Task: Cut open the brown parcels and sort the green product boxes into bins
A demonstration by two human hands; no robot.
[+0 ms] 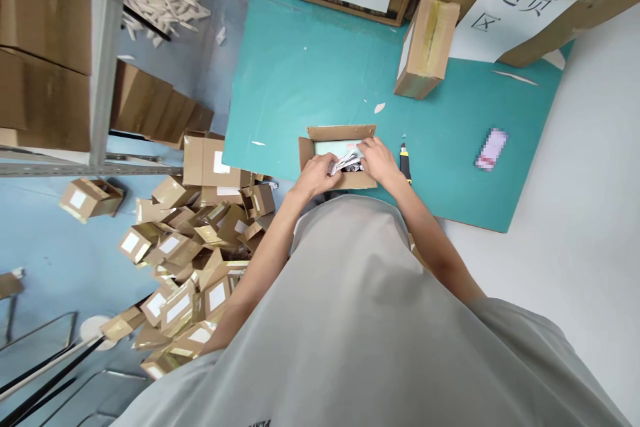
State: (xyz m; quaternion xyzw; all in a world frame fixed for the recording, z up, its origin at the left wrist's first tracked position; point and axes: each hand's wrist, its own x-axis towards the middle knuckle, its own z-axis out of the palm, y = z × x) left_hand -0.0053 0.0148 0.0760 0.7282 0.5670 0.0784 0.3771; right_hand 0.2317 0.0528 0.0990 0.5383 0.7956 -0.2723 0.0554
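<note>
Spreading across the upper middle of the view, a flat green tabletop (320, 73) carries the work. Left of it, on the floor, lies a jumbled heap of brown cardboard cartons (200, 233). A brown, taped-up cardboard carton (427, 47) stands near the far side of the tabletop.

At the near edge sits a small, open-topped brown cardboard box (341, 133), flaps spread. It looks light and fairly stiff, though the flaps should bend easily; its side walls seem the surest hold. A pale green surface (333, 147) shows inside, its material unclear.

Both hands reach in. The left hand (317, 173) appears to pinch one end of some crumpled white paper (345, 161) at the box's mouth; the right hand (379, 159) has curled fingers at the right end, and whether they grip anything I cannot tell. The paper is probably very light, soft and easily torn, best gathered in a broad bunch.

Right of the box lie a pinkish, pixelated oblong object (491, 149), well apart, and a black-and-yellow cutter (405, 163), near the right hand. Smallest is a white paper scrap (380, 107) beyond the box.
</note>
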